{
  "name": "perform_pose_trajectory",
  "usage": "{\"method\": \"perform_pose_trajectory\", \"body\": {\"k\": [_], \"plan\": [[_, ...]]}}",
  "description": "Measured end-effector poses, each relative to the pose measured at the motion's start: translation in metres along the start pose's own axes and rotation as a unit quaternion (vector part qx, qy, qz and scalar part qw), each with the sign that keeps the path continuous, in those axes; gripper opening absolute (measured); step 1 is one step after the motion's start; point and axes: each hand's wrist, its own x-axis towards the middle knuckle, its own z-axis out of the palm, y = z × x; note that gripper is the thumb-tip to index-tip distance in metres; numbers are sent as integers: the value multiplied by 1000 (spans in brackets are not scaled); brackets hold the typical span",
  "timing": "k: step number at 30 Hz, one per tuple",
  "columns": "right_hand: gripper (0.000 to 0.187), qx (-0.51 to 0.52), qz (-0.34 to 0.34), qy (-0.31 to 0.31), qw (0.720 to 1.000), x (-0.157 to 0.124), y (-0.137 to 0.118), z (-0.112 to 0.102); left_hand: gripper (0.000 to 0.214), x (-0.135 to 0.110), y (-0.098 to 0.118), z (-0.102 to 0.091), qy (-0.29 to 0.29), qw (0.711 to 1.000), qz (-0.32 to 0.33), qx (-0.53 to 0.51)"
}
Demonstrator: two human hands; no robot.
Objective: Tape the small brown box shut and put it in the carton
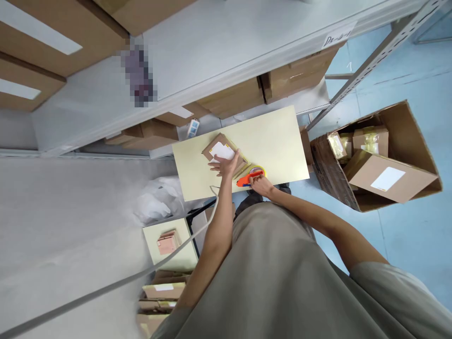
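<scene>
A small brown cardboard box [212, 146] with a white label [221, 150] lies on the pale yellow tabletop [275, 136]. My left hand [228, 165] rests on the box near the label, with its fingers spread. My right hand [260, 185] is closed around an orange tape dispenser [244, 180] at the near edge of the table, just right of the box. The yellow tape roll shows above my right fingers. What lies under my left palm is hidden.
A large open carton [420, 146] on the blue floor at right holds several taped boxes. Shelving [226, 56] with cartons runs along the far side. A cable [141, 273] crosses at left, by a side table [151, 235] with pink flat pieces and a white plastic bag [158, 200].
</scene>
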Motion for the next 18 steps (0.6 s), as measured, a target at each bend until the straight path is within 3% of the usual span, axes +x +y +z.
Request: {"method": "perform_pose_trajectory", "body": {"k": [2,5,12,15,18], "plan": [[37,3,-7,2,1000,0,0,-1,134,-8,13,11,28,998,-50,-17],[38,10,-2,3,1000,-14,16,1,128,-11,14,18,60,997,-35,-27],[56,15,112,-39,993,-76,105,3,121,-3,-4,23,45,995,48,-71],[55,5,113,-7,994,-70,121,-10,125,-6,-11,24,50,996,74,-29],[49,4,86,5,996,-40,113,-24,135,-9,-23,16,17,991,130,26]]}}
